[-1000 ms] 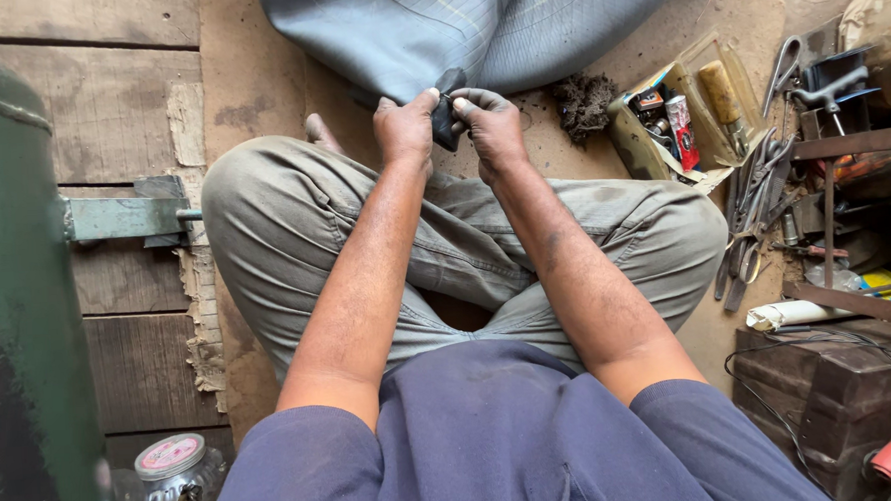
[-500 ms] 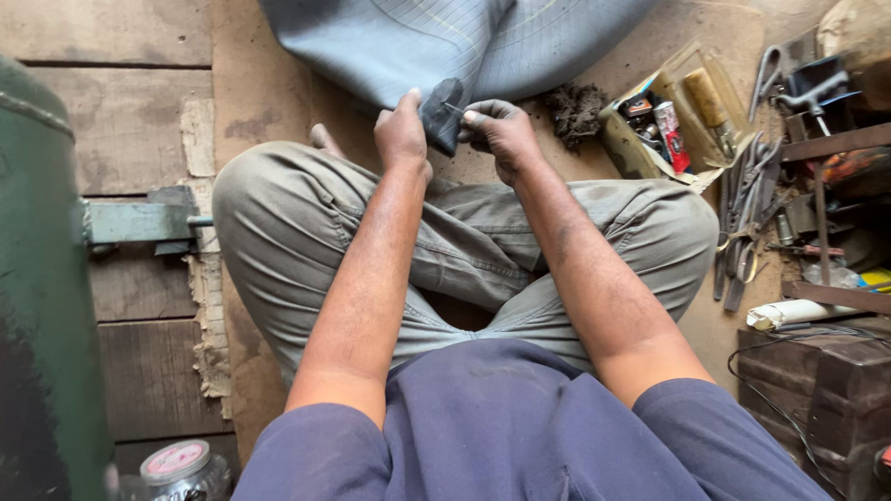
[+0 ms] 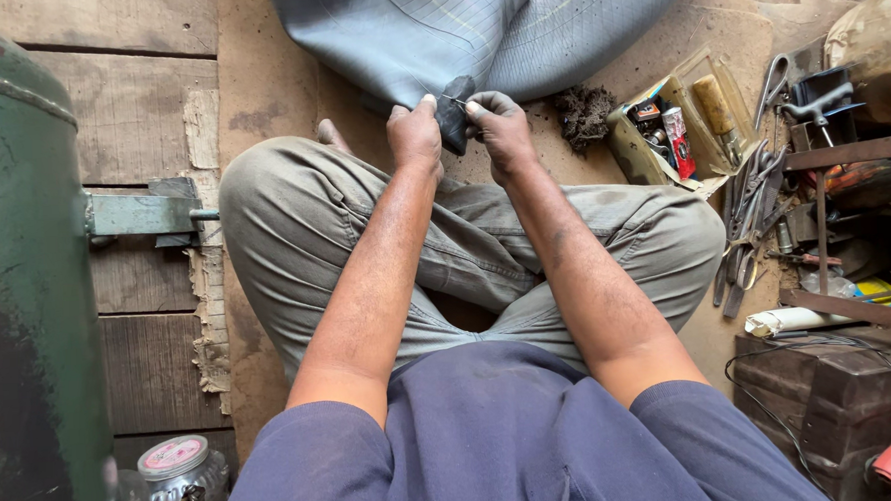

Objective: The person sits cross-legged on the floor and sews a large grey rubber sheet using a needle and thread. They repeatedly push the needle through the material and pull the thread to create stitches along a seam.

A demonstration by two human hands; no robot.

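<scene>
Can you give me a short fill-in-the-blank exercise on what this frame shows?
1. Both hands pinch a small black rubber piece at the edge of the grey ____ tube.
2. The person sits with legs ____ on the floor.
3. The green tank stands on the person's ____ side.
4. The glass jar has a ____ lid.

Missing words: inner; crossed; left; pink

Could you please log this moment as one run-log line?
left hand: pinching grey inner tube | right hand: gripping dark rubber piece | posture: seated cross-legged | nearby: tool tray, green tank
</scene>
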